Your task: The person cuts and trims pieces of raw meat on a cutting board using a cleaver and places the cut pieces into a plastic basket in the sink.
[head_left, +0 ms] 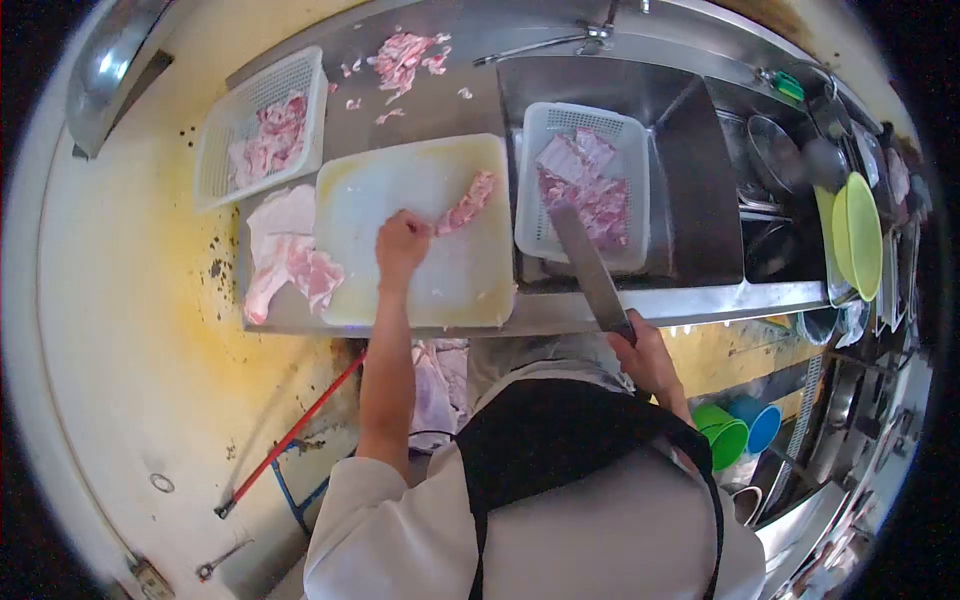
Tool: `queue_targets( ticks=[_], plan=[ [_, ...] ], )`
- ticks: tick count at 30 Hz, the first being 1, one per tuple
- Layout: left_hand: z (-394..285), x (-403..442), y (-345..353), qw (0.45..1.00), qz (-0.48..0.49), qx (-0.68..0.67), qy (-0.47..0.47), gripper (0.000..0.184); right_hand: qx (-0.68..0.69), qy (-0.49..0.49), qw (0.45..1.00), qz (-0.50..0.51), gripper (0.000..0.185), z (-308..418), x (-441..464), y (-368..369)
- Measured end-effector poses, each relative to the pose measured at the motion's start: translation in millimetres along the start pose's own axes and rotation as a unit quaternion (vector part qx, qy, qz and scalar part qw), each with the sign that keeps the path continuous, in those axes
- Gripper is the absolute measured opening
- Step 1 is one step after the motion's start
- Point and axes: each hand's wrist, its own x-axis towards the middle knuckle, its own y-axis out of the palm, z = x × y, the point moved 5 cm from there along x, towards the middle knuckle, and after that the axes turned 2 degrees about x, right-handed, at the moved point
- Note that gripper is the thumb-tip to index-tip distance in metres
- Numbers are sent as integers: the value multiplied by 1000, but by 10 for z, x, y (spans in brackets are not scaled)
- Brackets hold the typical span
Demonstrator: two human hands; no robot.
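Observation:
My left hand [403, 243] is closed over the white cutting board [370, 200], at the lower end of a long strip of meat [467, 204] that it appears to pinch. In my right hand [648, 355] is the handle of a large knife [590, 265]. Its broad blade points up and left, with the tip over the white basket of meat [533, 190] in the sink. Large pieces of raw meat [285, 255] lie at the board's left edge. Small scraps [401, 62] are on the steel counter behind the board.
Another white basket [213, 170] with meat stands at the back left. A faucet [597, 38] is behind the sink. Bowls, including a yellow-green one [862, 237], are at the right. Green [722, 440] and blue [757, 425] buckets stand below the counter.

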Motion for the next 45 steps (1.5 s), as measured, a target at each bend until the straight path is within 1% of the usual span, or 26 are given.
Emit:
queue_targets(
  ticks=[2,4,6,7,10,12,14,16,17,19,20,23,26,29,32,35,38,41,42,44,45],
  plan=[
    [-248,194,-476,989,-35,-110,88,5,12,29,998,-46,23,-44,-50,-74],
    [-588,394,-966,986,-76,-105,101,4,35,69,994,-75,23,-72,-120,-141],
    [-823,532,-1206,983,-83,-140,84,5,63,111,989,-81,24,-76,-142,-216],
    [-889,587,-1261,981,-89,-156,76,6,60,110,988,-85,24,-66,-139,-249],
    [-992,644,-1088,980,-60,-135,136,8,51,99,988,-104,24,-119,-154,-283],
    [-817,557,-648,977,3,-86,194,6,37,71,990,-119,24,-223,-132,-283],
    [-433,384,-147,984,65,-9,166,8,34,44,993,-101,26,-176,-98,-232],
    [-320,-38,68,987,32,17,155,13,34,11,997,-67,29,-194,-42,-115],
    [-240,-171,64,991,25,16,134,13,38,-11,998,-44,31,-224,10,-34],
    [-165,-339,28,996,11,10,93,14,-13,-79,997,3,31,136,98,85],
    [-109,-413,21,999,24,-13,42,14,-54,-54,995,58,32,189,168,162],
    [68,-568,54,998,-11,-42,34,10,-130,-181,972,73,33,487,406,355],
    [29,-720,-55,997,-42,-70,-13,11,-122,-227,963,81,34,892,530,485],
    [104,-792,-8,993,-55,-94,-39,14,-106,-192,972,86,35,1193,615,650],
    [6,-795,-46,989,-103,-108,6,12,-237,-186,942,148,34,775,1037,986],
    [-205,-714,-3,990,-139,-31,-6,16,-283,-163,926,188,34,1008,1126,893],
    [-269,-637,109,994,-99,39,28,21,-266,-127,930,218,36,1090,965,743],
    [-208,-667,-27,998,26,46,-23,20,-234,-103,934,251,39,639,864,516],
    [-99,-703,-39,999,43,19,9,19,-230,-34,937,260,40,763,719,365],
    [206,-762,-55,993,81,-34,78,18,-196,48,944,261,42,797,479,177],
    [241,-757,-135,974,157,-161,30,14,-169,62,950,254,42,675,378,109]
  ],
)
